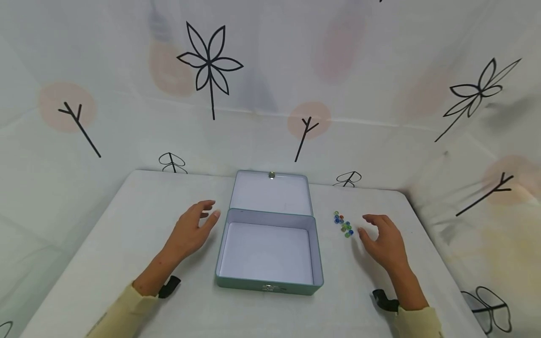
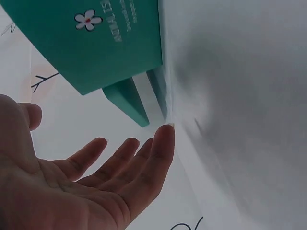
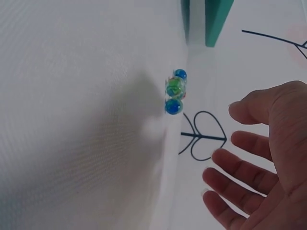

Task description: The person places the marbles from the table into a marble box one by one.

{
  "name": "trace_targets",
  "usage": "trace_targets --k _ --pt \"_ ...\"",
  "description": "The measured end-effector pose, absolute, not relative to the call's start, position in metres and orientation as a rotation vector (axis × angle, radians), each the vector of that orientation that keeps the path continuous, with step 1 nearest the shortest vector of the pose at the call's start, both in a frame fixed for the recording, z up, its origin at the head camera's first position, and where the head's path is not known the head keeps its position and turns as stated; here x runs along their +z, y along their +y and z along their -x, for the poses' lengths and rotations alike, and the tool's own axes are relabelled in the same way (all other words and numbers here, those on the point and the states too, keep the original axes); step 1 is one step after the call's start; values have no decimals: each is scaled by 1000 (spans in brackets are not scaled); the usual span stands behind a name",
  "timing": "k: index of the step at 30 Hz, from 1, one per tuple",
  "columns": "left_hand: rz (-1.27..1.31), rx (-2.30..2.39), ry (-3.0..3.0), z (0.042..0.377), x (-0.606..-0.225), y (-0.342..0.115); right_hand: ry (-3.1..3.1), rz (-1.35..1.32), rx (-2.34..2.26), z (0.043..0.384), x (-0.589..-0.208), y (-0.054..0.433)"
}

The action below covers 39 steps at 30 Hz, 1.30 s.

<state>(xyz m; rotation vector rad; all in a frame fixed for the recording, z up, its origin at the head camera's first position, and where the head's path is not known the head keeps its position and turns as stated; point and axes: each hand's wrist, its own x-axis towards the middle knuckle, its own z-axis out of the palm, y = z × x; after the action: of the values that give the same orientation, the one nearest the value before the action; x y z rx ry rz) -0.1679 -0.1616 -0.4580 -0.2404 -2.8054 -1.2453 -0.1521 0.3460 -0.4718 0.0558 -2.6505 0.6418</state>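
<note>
A green metal box [image 1: 269,284] with a pale inside stands in the middle of the table, its lid [image 1: 270,192] laid back and nothing inside it. Just left of the box hovers my left hand [image 1: 192,231], fingers relaxed and holding nothing. The left wrist view shows the box's green side [image 2: 115,43] with a white flower, beyond the fingertips. To the right of the box lies a small cluster of glass marbles [image 1: 346,227], mostly blue and green. My right hand [image 1: 385,241] is beside them on the right, thumb and fingers apart. Several marbles [image 3: 174,88] also show in the right wrist view.
A white cloth covers the table [image 1: 169,319]. Behind and around it hangs a pale backdrop [image 1: 262,61] printed with black plant outlines. The box has a metal clasp [image 1: 268,287] on its front, and the raised lid reaches toward the table's back edge.
</note>
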Motion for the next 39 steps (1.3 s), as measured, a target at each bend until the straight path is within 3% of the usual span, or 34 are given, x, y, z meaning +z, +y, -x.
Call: trace_targets --k 39 --pt "320 -1564 -2844 157 -461 -138 -2831 -100 665 159 -485 341"
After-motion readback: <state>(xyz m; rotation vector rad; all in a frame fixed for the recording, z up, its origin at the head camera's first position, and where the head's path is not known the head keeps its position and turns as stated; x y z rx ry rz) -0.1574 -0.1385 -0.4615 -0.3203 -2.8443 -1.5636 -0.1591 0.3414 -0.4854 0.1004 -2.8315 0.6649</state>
